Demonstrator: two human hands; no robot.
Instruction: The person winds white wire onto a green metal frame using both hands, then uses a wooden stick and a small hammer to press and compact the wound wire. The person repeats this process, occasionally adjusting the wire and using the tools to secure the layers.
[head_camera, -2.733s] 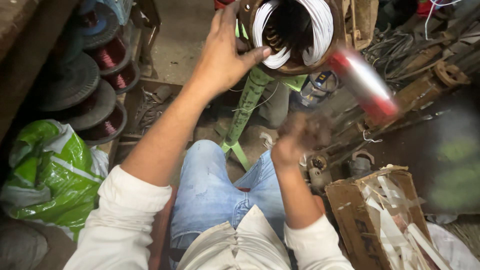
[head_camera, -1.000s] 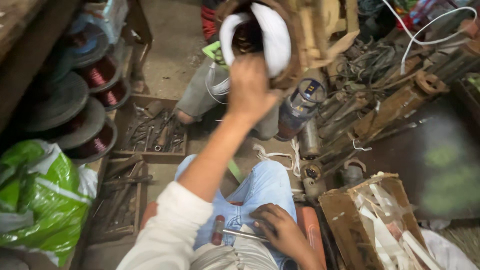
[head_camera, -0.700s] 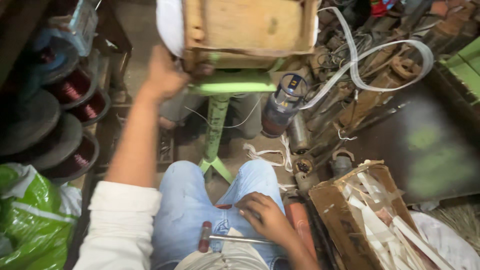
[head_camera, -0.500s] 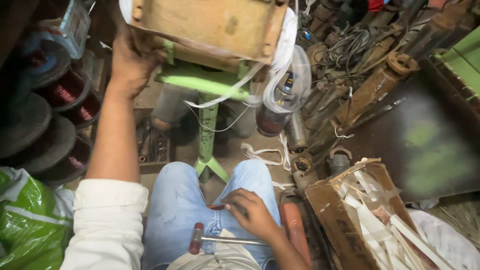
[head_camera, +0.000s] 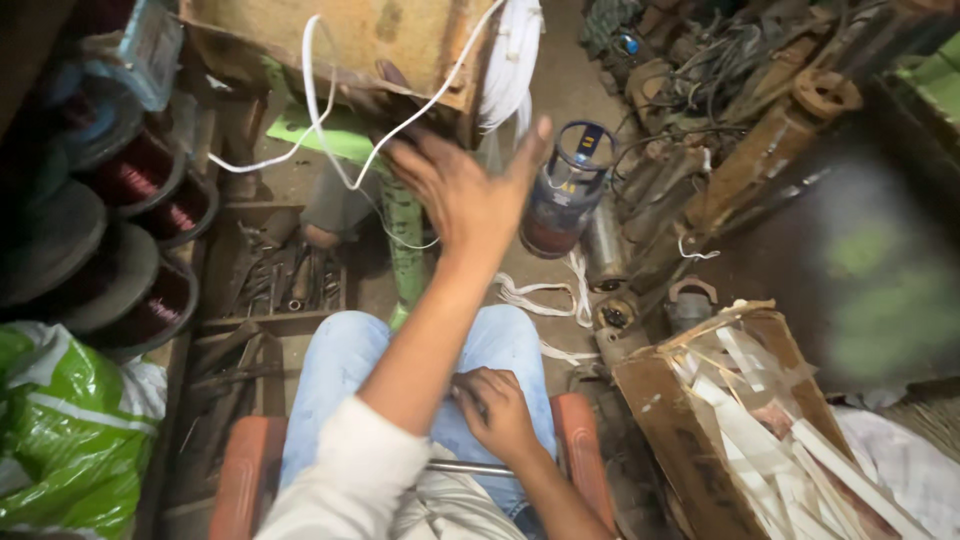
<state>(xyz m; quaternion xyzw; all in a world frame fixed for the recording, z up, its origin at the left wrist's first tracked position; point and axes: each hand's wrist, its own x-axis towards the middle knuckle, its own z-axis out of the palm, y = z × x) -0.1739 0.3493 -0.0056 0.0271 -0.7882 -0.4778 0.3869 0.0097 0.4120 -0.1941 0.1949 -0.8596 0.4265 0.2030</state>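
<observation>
Left hand (head_camera: 465, 190) raised and spread wide, palm toward the worn yellowish box-shaped housing on the green metal stand (head_camera: 340, 45); it holds nothing. Its fingertips sit near the loose white insulated wire (head_camera: 320, 110) that loops down from the housing, but I cannot tell whether they touch it.

Right hand (head_camera: 495, 410) rests low on the lap, fingers curled shut round something small and dark; what it is cannot be made out. A thin steel rod (head_camera: 465, 467) lies across the lap just below it.

Risks, as judged from here:
- The slack white wire hangs free in front of the open hand; a finger could snag a loop and drag the bundle of white wire (head_camera: 510, 60) off the side of the housing.
- The rod lies loose on the lap and could roll off if the knees shift.
- The floor ahead is crowded with metal parts, so a dropped piece would be hard to find.

Containers:
- Torn brown cardboard box (head_camera: 690, 430), at right: packed with long pale strips, standing at a slant.
- Shallow wooden tray (head_camera: 285, 318), left of the knees: dark hand tools, jumbled.
- Green plastic sack (head_camera: 60, 430), lower left: bulging, contents hidden.
- Blue cylindrical pump body (head_camera: 565, 195), upright beyond the left hand; interior not visible.
</observation>
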